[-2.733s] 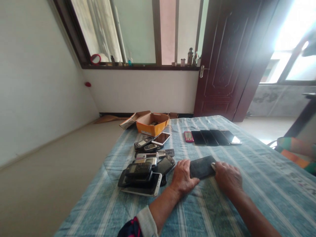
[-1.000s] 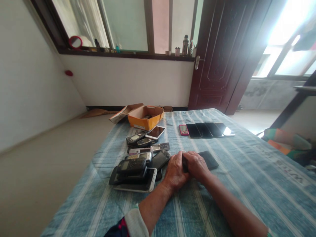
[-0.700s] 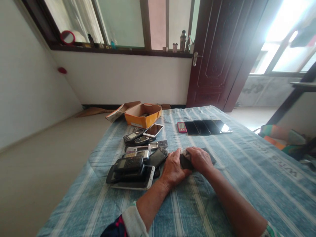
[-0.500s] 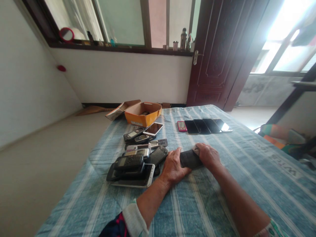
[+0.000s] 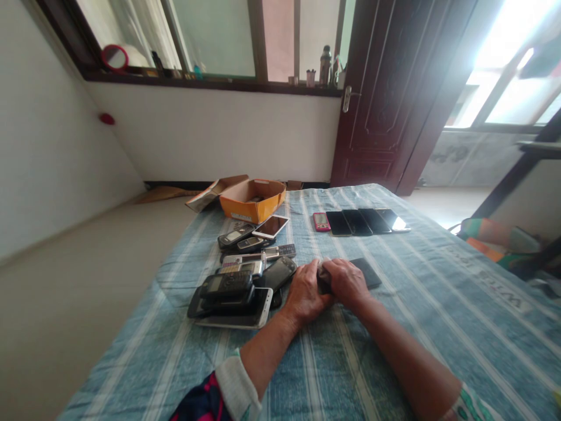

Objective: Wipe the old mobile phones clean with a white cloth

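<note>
A dark phone point(image 5: 368, 273) lies flat on the striped cloth, its right end showing beyond my right hand. My left hand point(image 5: 307, 293) grips its left end, thumb along the near edge. Over the phone's left part, my right hand point(image 5: 347, 282) is closed on a small pale cloth point(image 5: 323, 272), pressed on the surface beside my left fingers. Left of my hands is a loose pile of old phones, with a black keypad phone point(image 5: 228, 286) on top and a white-framed phone point(image 5: 264, 308) under it. A grey phone point(image 5: 279, 272) lies nearest my left hand.
An open orange box point(image 5: 252, 211) stands at the table's far left, above a white phone point(image 5: 272, 225). Farther back on the right, a pink phone point(image 5: 321, 221) begins a row of dark phones point(image 5: 357, 221). Striped cloth point(image 5: 421, 327) covers the table.
My right hand, with the pale cloth, has moved left across the phone, from its right end to beside my left hand. The phone's right end is now uncovered.
</note>
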`<move>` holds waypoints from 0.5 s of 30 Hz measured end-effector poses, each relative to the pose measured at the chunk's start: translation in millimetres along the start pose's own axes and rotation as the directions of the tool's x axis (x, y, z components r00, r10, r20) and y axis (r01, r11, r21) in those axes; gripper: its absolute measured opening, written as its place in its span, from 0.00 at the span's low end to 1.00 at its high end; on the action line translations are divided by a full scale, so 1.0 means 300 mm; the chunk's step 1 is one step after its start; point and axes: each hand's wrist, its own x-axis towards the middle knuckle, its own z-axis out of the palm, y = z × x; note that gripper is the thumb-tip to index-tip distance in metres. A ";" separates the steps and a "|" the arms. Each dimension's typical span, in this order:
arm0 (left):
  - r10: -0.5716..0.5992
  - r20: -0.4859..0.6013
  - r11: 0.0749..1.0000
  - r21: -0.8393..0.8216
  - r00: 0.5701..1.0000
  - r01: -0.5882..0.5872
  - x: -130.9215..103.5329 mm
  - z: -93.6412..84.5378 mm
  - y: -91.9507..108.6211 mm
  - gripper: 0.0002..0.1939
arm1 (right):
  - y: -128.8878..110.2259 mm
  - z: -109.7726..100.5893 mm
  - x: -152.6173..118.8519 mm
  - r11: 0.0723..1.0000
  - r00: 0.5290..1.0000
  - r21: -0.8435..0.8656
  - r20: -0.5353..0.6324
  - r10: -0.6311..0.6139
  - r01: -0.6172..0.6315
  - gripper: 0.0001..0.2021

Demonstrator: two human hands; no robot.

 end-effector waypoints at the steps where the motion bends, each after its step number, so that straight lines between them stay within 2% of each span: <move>1: 0.003 -0.004 1.000 -0.002 1.000 -0.003 0.000 0.001 -0.002 0.38 | 0.000 0.000 -0.001 1.000 1.000 0.009 0.002 -0.023 0.023 0.11; 4: -0.002 -0.012 1.000 -0.005 1.000 0.002 0.001 0.007 -0.010 0.41 | 0.013 -0.007 -0.003 0.999 0.999 0.004 0.004 -0.044 0.044 0.11; 8: -0.011 -0.020 1.000 -0.008 1.000 0.010 0.000 0.010 -0.013 0.43 | 0.012 -0.019 -0.009 0.999 1.000 -0.039 -0.020 0.006 -0.006 0.12; 15: 0.025 -0.011 0.998 -0.053 1.000 -0.026 0.001 -0.018 0.021 0.31 | -0.030 -0.028 -0.008 0.991 0.992 0.045 0.021 -0.127 0.126 0.12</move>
